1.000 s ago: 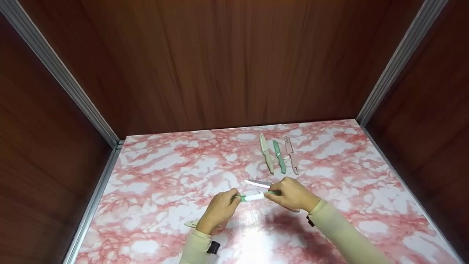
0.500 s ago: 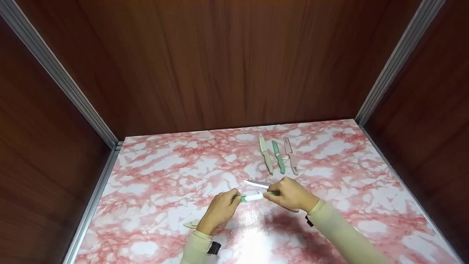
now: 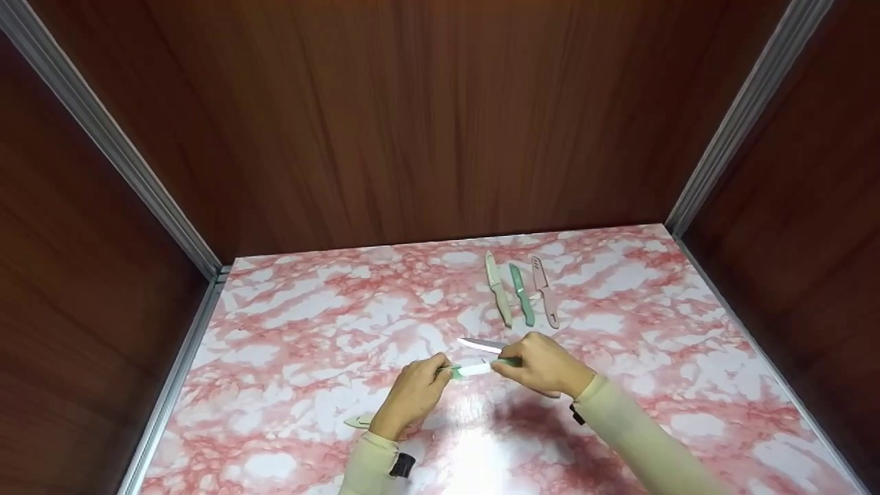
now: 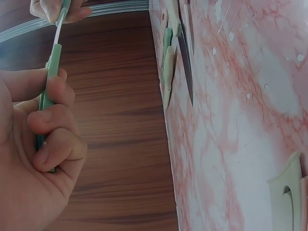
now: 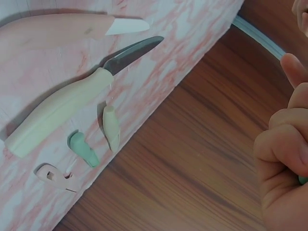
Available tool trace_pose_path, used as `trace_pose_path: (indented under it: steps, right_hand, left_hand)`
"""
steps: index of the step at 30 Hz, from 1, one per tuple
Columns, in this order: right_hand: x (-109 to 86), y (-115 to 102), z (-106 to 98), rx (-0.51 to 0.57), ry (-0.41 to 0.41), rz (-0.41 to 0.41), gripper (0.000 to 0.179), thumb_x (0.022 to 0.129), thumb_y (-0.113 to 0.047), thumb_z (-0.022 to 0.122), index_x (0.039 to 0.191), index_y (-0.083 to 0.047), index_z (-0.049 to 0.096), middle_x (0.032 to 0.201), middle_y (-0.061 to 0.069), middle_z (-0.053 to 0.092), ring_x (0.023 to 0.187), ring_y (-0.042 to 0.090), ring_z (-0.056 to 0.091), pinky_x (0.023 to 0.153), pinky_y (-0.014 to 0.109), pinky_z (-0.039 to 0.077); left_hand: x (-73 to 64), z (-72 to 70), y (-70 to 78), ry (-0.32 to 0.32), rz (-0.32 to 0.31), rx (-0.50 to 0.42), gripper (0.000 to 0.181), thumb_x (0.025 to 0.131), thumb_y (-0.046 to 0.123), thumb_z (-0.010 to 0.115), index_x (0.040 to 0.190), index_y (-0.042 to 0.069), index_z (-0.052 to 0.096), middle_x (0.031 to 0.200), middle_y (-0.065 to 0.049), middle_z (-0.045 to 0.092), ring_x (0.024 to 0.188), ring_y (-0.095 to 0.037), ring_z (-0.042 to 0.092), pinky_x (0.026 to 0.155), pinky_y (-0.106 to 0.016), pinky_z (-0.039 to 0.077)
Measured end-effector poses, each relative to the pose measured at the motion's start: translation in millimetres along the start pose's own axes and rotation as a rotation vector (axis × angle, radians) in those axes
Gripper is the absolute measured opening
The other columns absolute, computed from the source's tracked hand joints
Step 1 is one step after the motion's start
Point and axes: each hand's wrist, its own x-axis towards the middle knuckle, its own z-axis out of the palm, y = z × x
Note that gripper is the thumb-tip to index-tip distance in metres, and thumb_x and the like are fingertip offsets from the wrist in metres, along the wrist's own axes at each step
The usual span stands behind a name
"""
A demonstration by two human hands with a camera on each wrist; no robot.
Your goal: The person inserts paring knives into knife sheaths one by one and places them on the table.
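My left hand (image 3: pixel 416 392) pinches a green blade sheath (image 4: pixel 54 62) between thumb and fingers, with the other fingers curled. A bright knife blade (image 4: pixel 58 33) runs from that sheath to the green handle (image 4: pixel 65 7), which my right hand (image 3: pixel 546 361) grips. Both hands are above the table, the sheath and knife in line between them. Below the right hand lie a cream-handled knife (image 5: pixel 62 108) with a bare dark blade and a pink-handled knife (image 5: pixel 62 29) with a short white blade. A cream sheath (image 4: pixel 284 199) lies by the left wrist, a pink edge (image 4: pixel 304 202) beside it.
Farther back on the red-and-white marbled table (image 3: pixel 309 344) three knives lie side by side: cream (image 3: pixel 498 289), green (image 3: pixel 522 294) and pink (image 3: pixel 546 292). Dark wood panels (image 3: pixel 440 124) with metal corner strips enclose the back and both sides.
My right hand has come very slightly closer to the left, so a little less blade shows between them. The left hand and the things on the table stay as they were.
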Motion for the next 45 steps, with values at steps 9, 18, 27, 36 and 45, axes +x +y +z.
trace_pose_path:
  steps: [9, 18, 27, 36, 45]
  right_hand:
    - [-2.3, 0.4, 0.9, -0.003, 0.005, -0.012, 0.029, 0.093, -0.033, 0.060, 0.065, -0.023, 0.062, 0.051, -0.020, 0.040, 0.042, -0.008, 0.030, 0.043, 0.014, 0.028]
    - [-0.6, -1.5, -3.2, -0.042, 0.003, -0.003, 0.027, 0.091, -0.032, 0.062, 0.067, -0.022, 0.064, 0.056, -0.019, 0.045, 0.046, -0.007, 0.034, 0.046, 0.015, 0.033]
    - [-0.6, -2.9, -0.9, -0.044, -0.002, -0.006, 0.027, 0.092, -0.033, 0.060, 0.068, -0.021, 0.065, 0.057, -0.018, 0.047, 0.047, -0.007, 0.035, 0.049, 0.017, 0.037]
    - [0.0, -5.4, 1.5, -0.019, -0.012, 0.007, 0.028, 0.092, -0.035, 0.060, 0.069, -0.021, 0.065, 0.055, -0.019, 0.046, 0.046, -0.007, 0.035, 0.046, 0.016, 0.034]
    - [2.0, -7.6, 2.9, -0.014, -0.022, 0.013, 0.027, 0.092, -0.034, 0.061, 0.071, -0.020, 0.068, 0.056, -0.018, 0.048, 0.046, -0.008, 0.036, 0.047, 0.016, 0.036]
  left_hand:
    - [1.5, 1.6, 1.3, 0.009, 0.010, 0.025, 0.016, 0.098, 0.022, 0.049, 0.085, 0.018, 0.057, 0.063, 0.011, 0.040, 0.059, -0.007, 0.038, 0.058, -0.026, 0.034]
    - [5.1, 1.8, 3.1, 0.014, 0.020, 0.026, 0.015, 0.098, 0.021, 0.050, 0.085, 0.017, 0.057, 0.063, 0.011, 0.042, 0.058, -0.007, 0.038, 0.058, -0.026, 0.034]
    - [4.5, 2.3, 4.4, 0.015, 0.017, 0.018, 0.015, 0.098, 0.019, 0.049, 0.085, 0.017, 0.057, 0.063, 0.011, 0.042, 0.055, -0.006, 0.036, 0.055, -0.025, 0.033]
    - [5.4, 4.4, 8.6, -0.015, -0.010, 0.000, 0.016, 0.099, 0.023, 0.049, 0.087, 0.017, 0.057, 0.063, 0.011, 0.041, 0.055, -0.006, 0.035, 0.054, -0.024, 0.032]
    - [6.8, 6.6, 9.6, -0.006, -0.012, 0.001, 0.015, 0.098, 0.023, 0.050, 0.086, 0.017, 0.057, 0.063, 0.011, 0.041, 0.054, -0.006, 0.035, 0.054, -0.025, 0.033]
